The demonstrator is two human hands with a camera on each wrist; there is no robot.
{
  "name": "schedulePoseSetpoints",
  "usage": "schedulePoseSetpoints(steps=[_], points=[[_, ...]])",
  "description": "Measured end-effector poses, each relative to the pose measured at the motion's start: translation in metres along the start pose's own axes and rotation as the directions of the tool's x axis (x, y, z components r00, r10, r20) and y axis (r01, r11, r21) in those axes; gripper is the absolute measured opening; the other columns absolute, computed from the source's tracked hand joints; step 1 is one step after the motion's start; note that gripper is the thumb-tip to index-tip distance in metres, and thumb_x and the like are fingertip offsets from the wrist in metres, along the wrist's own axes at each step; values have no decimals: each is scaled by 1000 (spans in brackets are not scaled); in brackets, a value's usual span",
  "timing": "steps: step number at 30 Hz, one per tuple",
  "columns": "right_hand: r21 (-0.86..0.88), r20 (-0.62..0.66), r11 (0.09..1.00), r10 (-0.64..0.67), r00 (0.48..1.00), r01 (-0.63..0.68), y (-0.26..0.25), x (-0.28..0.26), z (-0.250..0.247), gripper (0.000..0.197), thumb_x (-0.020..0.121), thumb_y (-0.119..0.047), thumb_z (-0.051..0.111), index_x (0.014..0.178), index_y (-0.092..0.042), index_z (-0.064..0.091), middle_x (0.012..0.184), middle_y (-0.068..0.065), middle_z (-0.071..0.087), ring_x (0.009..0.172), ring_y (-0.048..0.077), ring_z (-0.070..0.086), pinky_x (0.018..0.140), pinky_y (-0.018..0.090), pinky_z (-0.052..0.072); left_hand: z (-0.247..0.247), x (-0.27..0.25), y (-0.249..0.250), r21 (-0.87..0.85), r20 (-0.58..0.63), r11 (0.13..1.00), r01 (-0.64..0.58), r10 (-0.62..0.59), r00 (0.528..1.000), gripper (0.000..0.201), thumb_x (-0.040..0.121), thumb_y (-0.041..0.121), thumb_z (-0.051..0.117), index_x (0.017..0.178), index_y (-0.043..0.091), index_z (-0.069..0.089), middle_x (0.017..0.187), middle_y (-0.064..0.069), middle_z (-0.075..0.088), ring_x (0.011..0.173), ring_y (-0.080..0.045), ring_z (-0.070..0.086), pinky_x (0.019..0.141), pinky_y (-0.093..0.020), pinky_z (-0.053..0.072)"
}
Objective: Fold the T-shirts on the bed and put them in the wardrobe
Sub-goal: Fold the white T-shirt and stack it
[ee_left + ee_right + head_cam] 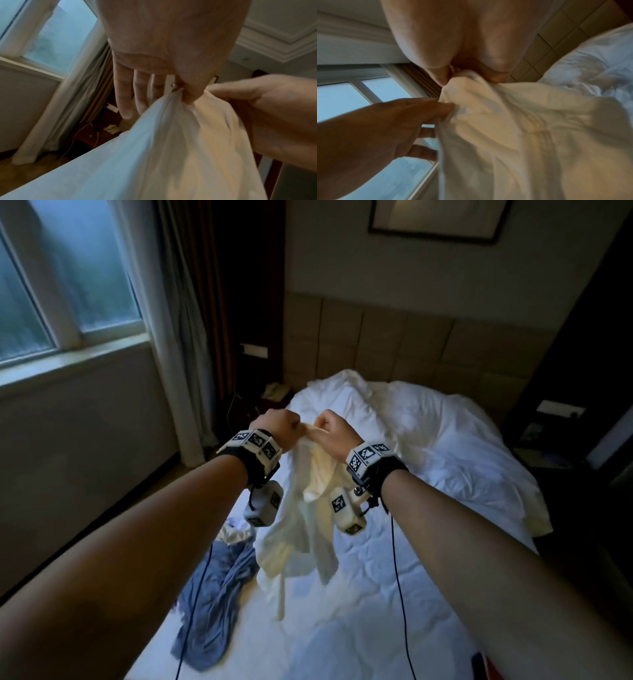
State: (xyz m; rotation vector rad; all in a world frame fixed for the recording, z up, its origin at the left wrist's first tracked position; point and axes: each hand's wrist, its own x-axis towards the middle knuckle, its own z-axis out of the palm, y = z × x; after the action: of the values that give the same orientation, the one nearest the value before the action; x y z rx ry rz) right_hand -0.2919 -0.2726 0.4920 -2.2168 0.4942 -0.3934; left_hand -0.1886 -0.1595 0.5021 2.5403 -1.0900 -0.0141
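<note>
Hanging from two pinches held close together, the cream T-shirt [301, 529] droops straight down from the hands, so its long axis runs vertically, from the grip at the top to a loose tail that reaches the white bedding [428, 594] below. The left hand [275, 428] pinches a bunched edge of the cloth between thumb and forefinger; the left wrist view shows its other three fingers [124, 100] straight and free behind the fabric. The right hand [334, 431] is curled round the same gathered edge just beside it, thumb and forefinger clamped on the cloth as the right wrist view shows. The two grips almost touch, so neither hand is the nearer one: both sit at the garment's top, and all of its length lies below them, over the near half of the bed.

By judgement, the shirt is being sought along its edge for corners or shoulders, and the coming move turns on spreading the hands apart, left and right, to open the cloth flat before laying it down. Which part of the shirt is pinched cannot be told. A crumpled blue T-shirt [215, 587] lies on the near left of the bed, unfolded. No wardrobe is in view.
</note>
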Motion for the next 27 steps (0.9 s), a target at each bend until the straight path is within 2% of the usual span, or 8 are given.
schedulePoseSetpoints(steps=[4,7,13,16,19,21,24,27], points=[[-397,-45,917,31,998,-47,5,-14,-53,22,82,-9,56,101,-18,53,98,2,61,91,24,61,70,30,45,-33,6,40,-125,-151,991,50,-69,986,31,92,35,51,101,12,69,99,-15,65,82,-33,63,72,-34,54],[-467,-166,868,102,981,-169,20,-26,-84,8,83,-14,53,89,-18,57,93,4,57,93,27,60,71,26,41,-53,12,54,-253,-250,962,108,-173,953,33,92,33,52,90,4,69,90,-17,66,78,-33,64,68,-32,52],[-287,-293,898,247,923,-332,12,-39,-132,16,78,-19,66,73,-18,51,76,2,55,77,25,58,55,25,41,-72,27,63,-285,-223,939,193,-260,939,36,90,36,57,89,3,70,83,-16,71,72,-32,69,73,-39,60],[39,-236,948,315,919,-315,-9,-35,-145,21,77,-10,71,64,-18,56,68,6,58,83,33,67,75,44,60,-76,27,64,-172,-143,961,216,-241,960,30,89,32,61,96,4,68,93,-14,67,78,-30,64,70,-32,53],[240,-269,946,278,922,-216,-32,-27,-148,21,79,6,66,74,-14,66,79,9,65,86,30,66,81,43,59,-78,24,71,-58,-67,987,150,-154,986,29,85,32,66,102,8,65,101,-12,65,83,-29,61,65,-30,46],[264,-291,954,220,931,-143,-50,-20,-146,22,80,7,65,79,-15,65,84,10,66,84,28,64,76,39,58,-77,28,82,-132,-38,990,-44,40,999,31,80,28,72,106,13,61,107,-8,64,87,-25,60,66,-30,46],[126,-323,991,89,942,-50,-74,-9,-138,18,78,-4,72,84,-17,61,88,7,64,83,23,62,75,39,56,-83,27,101,-495,-12,829,-261,294,956,48,74,19,80,113,17,53,106,-5,61,89,-23,65,65,-34,55],[-18,-342,1000,-26,940,21,-93,-3,-134,10,85,-5,65,89,-13,59,83,3,58,73,15,55,62,26,48,-101,29,113,-560,-16,759,-331,390,921,44,79,16,75,116,11,52,99,-8,61,75,-19,67,55,-30,58]])
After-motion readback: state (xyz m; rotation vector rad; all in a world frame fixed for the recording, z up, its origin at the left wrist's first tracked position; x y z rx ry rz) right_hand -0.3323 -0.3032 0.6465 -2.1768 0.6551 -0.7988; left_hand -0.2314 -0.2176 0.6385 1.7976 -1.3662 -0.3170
